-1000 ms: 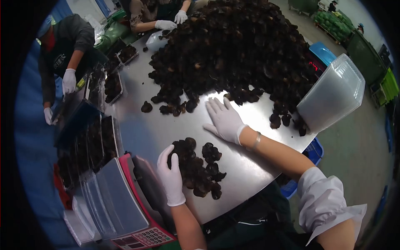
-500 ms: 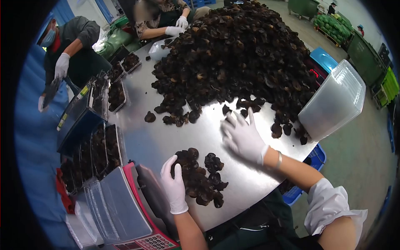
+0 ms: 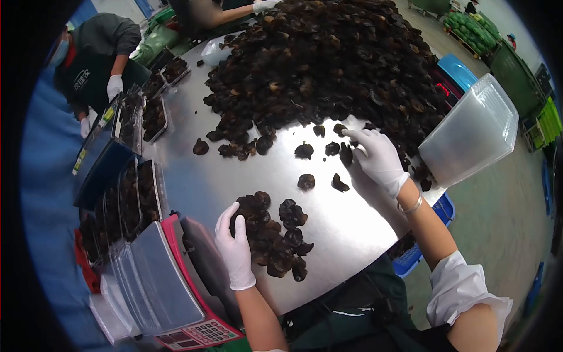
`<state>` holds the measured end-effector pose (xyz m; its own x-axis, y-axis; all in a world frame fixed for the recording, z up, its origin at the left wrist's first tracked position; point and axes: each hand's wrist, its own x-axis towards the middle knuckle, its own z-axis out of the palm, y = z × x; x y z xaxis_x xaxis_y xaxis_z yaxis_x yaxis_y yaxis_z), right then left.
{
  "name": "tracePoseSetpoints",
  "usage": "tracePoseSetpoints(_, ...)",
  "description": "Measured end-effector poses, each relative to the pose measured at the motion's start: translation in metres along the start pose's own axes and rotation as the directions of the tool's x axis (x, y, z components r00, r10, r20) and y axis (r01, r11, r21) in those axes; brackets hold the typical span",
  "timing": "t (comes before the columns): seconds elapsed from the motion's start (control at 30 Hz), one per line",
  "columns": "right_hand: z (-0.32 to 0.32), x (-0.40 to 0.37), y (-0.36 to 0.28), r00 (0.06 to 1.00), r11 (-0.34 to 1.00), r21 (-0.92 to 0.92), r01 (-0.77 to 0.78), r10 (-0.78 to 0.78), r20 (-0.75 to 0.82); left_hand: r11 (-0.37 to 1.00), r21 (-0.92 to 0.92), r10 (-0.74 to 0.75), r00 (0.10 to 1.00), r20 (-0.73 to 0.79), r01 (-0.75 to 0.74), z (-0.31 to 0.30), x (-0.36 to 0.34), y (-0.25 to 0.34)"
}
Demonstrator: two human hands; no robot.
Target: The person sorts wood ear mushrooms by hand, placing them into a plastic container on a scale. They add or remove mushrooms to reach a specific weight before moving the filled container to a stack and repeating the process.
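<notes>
Dark wood ear mushrooms form a large heap [image 3: 328, 70] on the metal table. My left hand [image 3: 236, 249], in a white glove, is open beside a small group of wood ear mushrooms [image 3: 272, 237], its thumb and fingertips at the group's left edge. At the near edge of the large heap is my gloved right hand [image 3: 378, 158]. Its fingers are apart, with the fingertips by a wood ear piece [image 3: 340, 130] and the thumb near another dark piece [image 3: 346, 155]. Several loose pieces, among them one wood ear [image 3: 306, 182], lie between the two groups.
A stack of clear plastic trays [image 3: 469, 132] stands at the table's right edge, before a blue-topped scale [image 3: 458, 73]. To my left are a pink-edged scale [image 3: 205, 334], more clear trays [image 3: 158, 276] and filled trays [image 3: 155, 120]. A co-worker's gloved hand [image 3: 115, 87] is beyond them.
My right hand has moved right and up to the heap's edge. Several loose pieces now show on the metal where it was. My left hand stays by the small group.
</notes>
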<state>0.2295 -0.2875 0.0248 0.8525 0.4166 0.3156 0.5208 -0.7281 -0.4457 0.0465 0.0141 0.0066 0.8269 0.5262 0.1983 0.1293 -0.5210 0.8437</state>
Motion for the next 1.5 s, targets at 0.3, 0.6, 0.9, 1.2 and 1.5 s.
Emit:
tracePoseSetpoints(0.3,0.007,-0.018,-0.026,0.997,0.989,0.144,0.038,-0.026,-0.079,1.0,0.01,-0.016,1.0,0.005,0.016,0.002,-0.001,0.001)
tracePoseSetpoints(0.6,0.049,-0.03,-0.08,0.977,0.97,-0.167,0.179,-0.196,-0.09,1.0,0.017,-0.015,1.0,-0.001,0.015,0.002,-0.001,-0.002)
tracePoseSetpoints(0.9,0.031,-0.07,-0.108,0.966,0.961,0.144,0.234,-0.246,0.073,1.0,-0.003,-0.021,1.0,0.008,0.021,0.0,0.0,-0.003)
tracePoseSetpoints(1.2,0.012,-0.069,-0.039,0.993,0.988,0.146,-0.055,0.069,-0.095,1.0,0.01,0.019,1.0,0.015,-0.019,0.001,-0.001,-0.006)
tracePoseSetpoints(1.5,0.022,-0.02,0.003,0.967,0.983,-0.167,0.072,-0.109,-0.231,1.0,0.013,0.01,1.0,0.0,-0.01,0.002,0.0,-0.006)
